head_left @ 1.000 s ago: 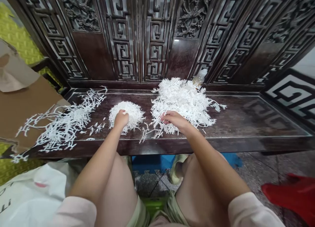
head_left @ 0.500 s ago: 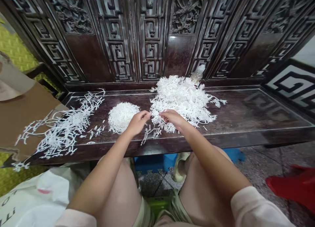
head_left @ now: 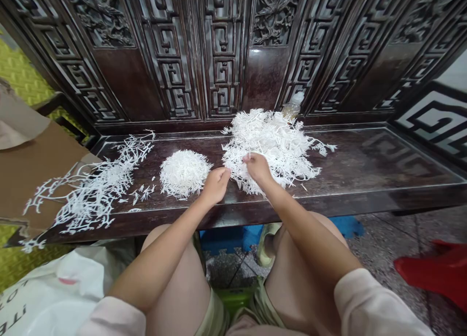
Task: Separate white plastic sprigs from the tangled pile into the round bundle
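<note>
The left hand (head_left: 215, 186) and right hand (head_left: 258, 168) sit at the near edge of a big heap of white branching sprigs (head_left: 270, 146) on the dark wooden desk (head_left: 368, 168), fingers curled, right fingertips (head_left: 248, 157) in the heap; can't tell if either grip holds a sprig. Sprigs point every way, no single long axis. Round white clump (head_left: 184, 173) lies just left of the left hand, looser sprays (head_left: 98, 180) further left, running diagonally along the desk.

The pile of white sprigs (head_left: 264, 146) hides most of the plastic bottle (head_left: 294, 106); the red object (head_left: 434, 273) and white bag (head_left: 54, 297) are cut off by the edges.
</note>
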The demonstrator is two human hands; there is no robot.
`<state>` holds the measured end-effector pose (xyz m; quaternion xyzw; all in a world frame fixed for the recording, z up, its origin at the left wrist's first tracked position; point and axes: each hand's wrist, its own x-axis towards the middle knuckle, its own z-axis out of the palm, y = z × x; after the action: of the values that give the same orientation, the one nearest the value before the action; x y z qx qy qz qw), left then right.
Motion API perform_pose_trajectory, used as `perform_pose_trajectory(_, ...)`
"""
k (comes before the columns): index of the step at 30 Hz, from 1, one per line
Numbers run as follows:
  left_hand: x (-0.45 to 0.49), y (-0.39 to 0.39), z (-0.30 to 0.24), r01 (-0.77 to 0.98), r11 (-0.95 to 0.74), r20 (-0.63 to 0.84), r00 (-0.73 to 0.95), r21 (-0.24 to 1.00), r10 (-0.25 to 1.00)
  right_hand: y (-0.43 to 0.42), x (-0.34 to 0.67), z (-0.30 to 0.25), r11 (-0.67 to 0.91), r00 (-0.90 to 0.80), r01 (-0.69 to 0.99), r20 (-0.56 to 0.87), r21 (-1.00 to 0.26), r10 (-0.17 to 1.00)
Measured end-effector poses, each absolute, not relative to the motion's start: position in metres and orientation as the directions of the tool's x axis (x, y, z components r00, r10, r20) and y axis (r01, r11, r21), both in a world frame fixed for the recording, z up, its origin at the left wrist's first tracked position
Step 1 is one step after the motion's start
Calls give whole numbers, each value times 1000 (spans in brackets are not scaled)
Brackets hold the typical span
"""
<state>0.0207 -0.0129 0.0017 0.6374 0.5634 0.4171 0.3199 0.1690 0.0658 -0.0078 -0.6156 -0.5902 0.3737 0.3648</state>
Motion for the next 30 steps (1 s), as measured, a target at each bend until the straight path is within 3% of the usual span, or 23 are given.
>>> perform_pose_trajectory(3,7,-18,11,414,-159,230,-126,896,965,80,193,-3,-161,256,388,-61,-908,965)
perform_pose_trajectory(5,-14,-14,11,442,-133,261,-244,887,934,84,203,0,-162,245,371,-72,-915,967)
perform_pose_trajectory(7,-39,-2,3,490,-35,238,-360,871,902,81,201,1,-172,147,358,-126,-918,981)
perform_pose_trajectory(10,-72,18,-17,522,224,72,-487,823,871,67,181,1,-187,-67,335,-221,-924,973)
perform_pose_trajectory(14,-84,27,-33,550,494,-101,-593,673,799,50,155,-1,-178,-254,340,-273,-923,928)
perform_pose_trajectory(17,-70,19,-26,620,381,-49,-484,685,874,44,152,0,-187,-299,369,-306,-911,904)
perform_pose_trajectory(20,-45,9,-13,603,119,-28,-159,788,987,40,153,3,-193,-329,357,-316,-914,890)
perform_pose_trajectory(22,-28,4,-6,562,13,-47,47,827,998,38,152,6,-200,-339,326,-312,-924,887)
perform_pose_trajectory(25,-8,2,-3,510,-28,-76,181,860,981,37,151,10,-213,-332,266,-296,-940,895)
perform_pose_trajectory(30,-4,3,-5,338,21,-105,231,941,967,39,149,9,-314,-286,154,-347,-937,893)
